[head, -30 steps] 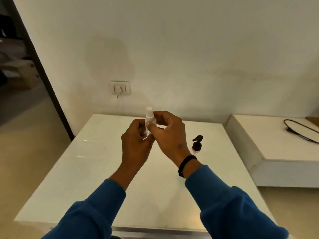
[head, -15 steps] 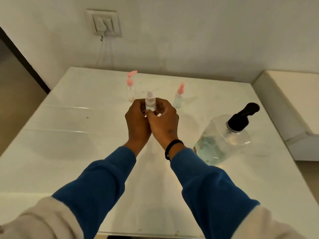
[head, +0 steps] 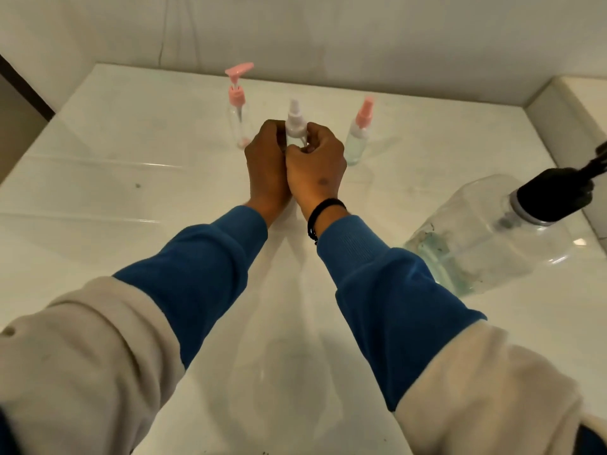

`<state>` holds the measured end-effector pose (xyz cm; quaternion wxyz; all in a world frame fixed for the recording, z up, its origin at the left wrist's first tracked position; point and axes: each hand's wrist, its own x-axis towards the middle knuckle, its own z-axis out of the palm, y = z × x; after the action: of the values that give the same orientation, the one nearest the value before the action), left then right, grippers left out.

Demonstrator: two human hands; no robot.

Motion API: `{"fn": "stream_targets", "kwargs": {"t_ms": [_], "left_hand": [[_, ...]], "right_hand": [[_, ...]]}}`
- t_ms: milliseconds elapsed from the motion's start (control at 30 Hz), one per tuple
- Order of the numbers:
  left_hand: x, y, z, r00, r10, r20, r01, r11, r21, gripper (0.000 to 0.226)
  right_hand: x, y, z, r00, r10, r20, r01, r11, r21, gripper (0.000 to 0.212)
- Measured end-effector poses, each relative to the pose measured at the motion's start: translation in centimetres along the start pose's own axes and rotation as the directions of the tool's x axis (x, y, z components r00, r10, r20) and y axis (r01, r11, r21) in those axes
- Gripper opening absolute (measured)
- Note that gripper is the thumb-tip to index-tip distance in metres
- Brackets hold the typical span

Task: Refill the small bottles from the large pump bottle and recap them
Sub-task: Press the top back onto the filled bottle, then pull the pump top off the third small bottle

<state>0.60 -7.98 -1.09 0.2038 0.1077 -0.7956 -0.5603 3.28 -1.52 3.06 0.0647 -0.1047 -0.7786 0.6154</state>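
My left hand (head: pixel 266 165) and my right hand (head: pixel 317 165) are pressed together around a small white-capped spray bottle (head: pixel 294 123), held upright above the table; its body is mostly hidden by my fingers. Behind on the left stands a small clear bottle with a pink pump (head: pixel 237 106). To the right stands a small bottle with a pink spray cap (head: pixel 358 133), holding pale liquid. The large clear pump bottle (head: pixel 486 234) with a black pump head stands at the right, partly filled with bluish liquid.
All of it rests on a white glossy table (head: pixel 131 178) set against a white wall. A lower white ledge (head: pixel 578 103) adjoins the table at the right. A dark door frame edge (head: pixel 23 83) shows at the far left.
The camera has tilted downward and closer, bringing the table bottles into view. My hands have stayed together on the white-capped bottle and lowered toward the table.
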Motion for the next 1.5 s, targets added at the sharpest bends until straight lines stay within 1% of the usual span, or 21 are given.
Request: {"fn": "stream_targets", "kwargs": {"t_ms": [100, 200, 300, 500, 633, 700, 767, 833, 933, 1000, 1033, 1100, 1167, 1233, 1333, 1433, 1500], "left_hand": [[0.7, -0.4, 0.4, 1.000, 0.020, 0.014, -0.020, 0.999, 0.030, 0.013], [1.0, -0.6, 0.6, 1.000, 0.015, 0.022, -0.014, 1.000, -0.007, 0.012], [0.8, -0.7, 0.6, 0.997, 0.073, 0.034, -0.075, 0.996, 0.056, 0.009], [0.7, -0.7, 0.6, 0.995, 0.093, 0.046, -0.096, 0.992, 0.079, 0.002], [0.5, -0.7, 0.6, 0.995, 0.086, 0.050, -0.090, 0.992, 0.084, 0.015], [0.3, -0.5, 0.6, 0.995, 0.088, 0.056, -0.093, 0.991, 0.091, 0.018], [0.1, -0.2, 0.6, 0.995, 0.074, 0.064, -0.079, 0.993, 0.084, 0.022], [-0.1, 0.2, 0.5, 0.997, 0.035, 0.062, -0.037, 0.999, 0.032, 0.022], [-0.4, 0.6, 0.1, 0.998, -0.025, 0.053, 0.027, 0.999, -0.043, 0.012], [-1.1, 0.7, -0.5, 0.996, -0.085, 0.034, 0.088, 0.991, -0.099, 0.016], [-1.7, 0.9, -1.0, 0.993, -0.115, 0.029, 0.117, 0.985, -0.128, 0.020], [-3.1, 1.1, -2.3, 0.993, -0.117, 0.024, 0.119, 0.985, -0.125, 0.029], [-4.4, 1.0, -3.7, 0.997, -0.078, 0.019, 0.079, 0.994, -0.071, 0.031], [-5.2, 0.5, -5.0, 0.998, -0.069, -0.001, 0.069, 0.998, -0.012, 0.029], [-5.3, -0.2, -7.0, 0.994, -0.097, -0.047, 0.097, 0.995, 0.013, 0.030], [-4.7, -0.3, -8.5, 0.987, -0.109, -0.121, 0.107, 0.994, -0.023, 0.030], [-3.8, -0.3, -8.8, 0.979, -0.140, -0.149, 0.126, 0.987, -0.098, 0.032]], "right_hand": [[0.3, -0.1, 0.1, 1.000, 0.004, -0.003, -0.004, 1.000, 0.002, 0.036], [0.5, -0.2, 0.1, 1.000, 0.011, -0.007, -0.011, 1.000, 0.000, 0.037], [0.5, -0.1, 0.3, 1.000, 0.012, -0.007, -0.012, 1.000, -0.010, 0.037], [0.6, 0.1, 0.4, 1.000, 0.027, -0.013, -0.027, 1.000, -0.006, 0.040], [0.6, 0.3, 0.3, 0.999, 0.031, -0.013, -0.031, 1.000, -0.002, 0.041], [0.7, 0.4, 0.3, 0.999, 0.035, -0.008, -0.035, 0.999, -0.001, 0.041], [0.6, 0.4, 0.2, 0.999, 0.037, -0.009, -0.037, 0.999, -0.015, 0.041], [0.5, 0.3, 0.2, 0.999, 0.039, -0.013, -0.039, 0.999, -0.031, 0.042], [0.1, 0.1, 0.0, 0.999, 0.050, -0.015, -0.051, 0.998, -0.047, 0.049], [-0.7, 0.2, -0.4, 0.997, 0.069, -0.022, -0.070, 0.997, -0.032, 0.048], [-1.3, 0.3, -0.5, 0.997, 0.074, -0.033, -0.075, 0.997, -0.026, 0.044], [-2.8, 0.6, -0.6, 0.996, 0.075, -0.058, -0.076, 0.997, -0.025, 0.036], [-4.5, 0.7, -0.4, 0.995, 0.074, -0.062, -0.075, 0.997, -0.020, 0.035], [-5.9, 0.7, 0.1, 0.997, 0.064, -0.033, -0.065, 0.998, -0.013, 0.035], [-7.2, 0.2, 1.1, 0.996, 0.053, 0.066, -0.052, 0.998, -0.018, 0.048], [-7.1, -0.6, 2.5, 0.987, 0.019, 0.158, -0.012, 0.999, -0.046, 0.054], [-6.4, -1.2, 3.4, 0.978, 0.021, 0.205, -0.010, 0.998, -0.058, 0.057]]}}
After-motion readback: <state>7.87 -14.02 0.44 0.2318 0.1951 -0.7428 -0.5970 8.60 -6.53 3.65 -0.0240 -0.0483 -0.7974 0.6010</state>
